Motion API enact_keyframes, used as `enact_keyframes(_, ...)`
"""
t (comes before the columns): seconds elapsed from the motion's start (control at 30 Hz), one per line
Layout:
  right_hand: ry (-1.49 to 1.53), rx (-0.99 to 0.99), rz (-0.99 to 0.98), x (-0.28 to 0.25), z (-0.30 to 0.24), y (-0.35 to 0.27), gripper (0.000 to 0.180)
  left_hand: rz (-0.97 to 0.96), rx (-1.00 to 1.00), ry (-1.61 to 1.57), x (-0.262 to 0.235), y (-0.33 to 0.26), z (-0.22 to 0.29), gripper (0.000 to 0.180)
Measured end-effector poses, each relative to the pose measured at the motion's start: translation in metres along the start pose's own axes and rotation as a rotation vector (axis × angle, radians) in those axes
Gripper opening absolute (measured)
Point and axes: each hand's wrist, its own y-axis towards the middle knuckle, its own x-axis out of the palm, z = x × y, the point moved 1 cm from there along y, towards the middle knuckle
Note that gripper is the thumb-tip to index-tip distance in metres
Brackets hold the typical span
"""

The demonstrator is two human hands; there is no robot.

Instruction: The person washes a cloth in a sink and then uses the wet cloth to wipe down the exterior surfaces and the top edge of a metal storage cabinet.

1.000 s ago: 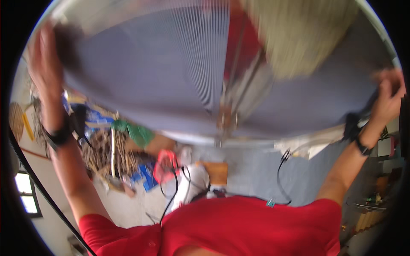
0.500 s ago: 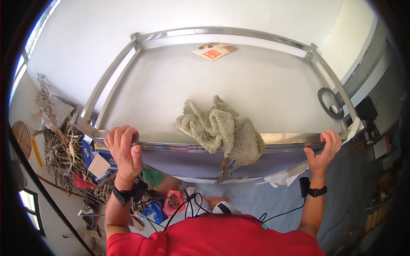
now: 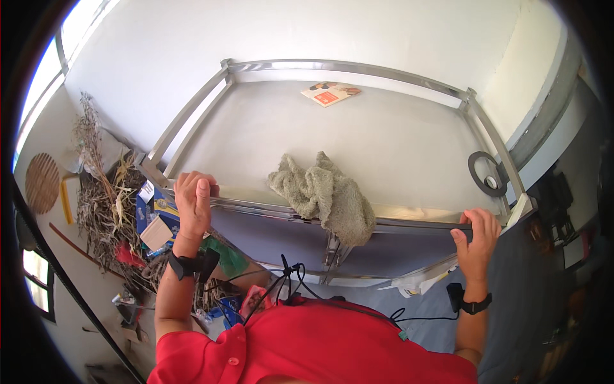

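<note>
A metal cabinet [image 3: 256, 121] with a flat grey top and railed sides stretches in front of me. My left hand [image 3: 194, 198] is closed over its front edge near the left corner, fingers curled on top and thumb raised. Close to the right corner, my right hand [image 3: 476, 242] grips the same edge with bent fingers. Between them lies a crumpled grey-green towel [image 3: 326, 192], partly on the top and partly hanging over the front. Both hands are well apart from it.
A printed booklet [image 3: 330, 94] lies at the top's back, and a dark ring [image 3: 486, 174] rests by the right rail. Dried plants [image 3: 105, 211] and boxes crowd the left side. A black cable [image 3: 294, 272] runs before my red shirt [image 3: 332, 342].
My view has tilted and shifted, so the cabinet now slants down to the right. My torso appears closer to its front. Both hands stay on the edge, and the towel keeps its place.
</note>
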Motion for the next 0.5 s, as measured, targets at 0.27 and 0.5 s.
enact_keyframes(0.27, 0.340, -0.221, -0.443, -0.015, -0.016, 0.150, 0.016, 0.057, -0.357, -0.131, 0.008, 0.002, -0.009, 0.046)
enact_keyframes(0.5, 0.320, -0.295, -0.827, 0.102, -0.079, 0.250, 0.019, 0.167, -0.186, -0.030, 0.011, -0.003, -0.011, 0.040)
